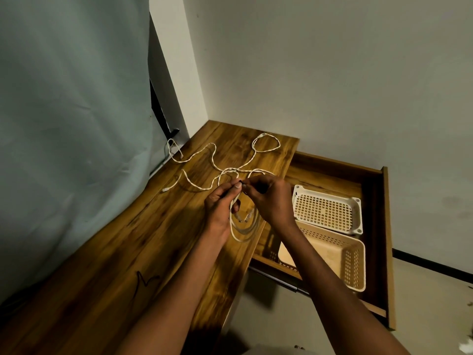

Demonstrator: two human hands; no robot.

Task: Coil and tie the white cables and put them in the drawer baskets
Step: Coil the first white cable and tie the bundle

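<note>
My left hand (220,204) grips a coiled white cable (243,230) whose loops hang down over the desk edge, with two plug ends showing inside the coil. My right hand (268,198) pinches a small dark tie (243,183) at the top of that coil, fingertips touching those of the left hand. Loose white braided cable (212,160) sprawls in loops across the wooden desk (128,239) behind my hands; I cannot tell how many cables it is. To the right, an open drawer (376,226) holds two cream perforated baskets, a far one (330,210) and a near one (353,262).
A grey-blue curtain (64,124) hangs along the desk's left side. A thin white cable (174,147) lies by the wall corner at the back. The drawer front (389,247) juts out to the right over a pale floor (435,303).
</note>
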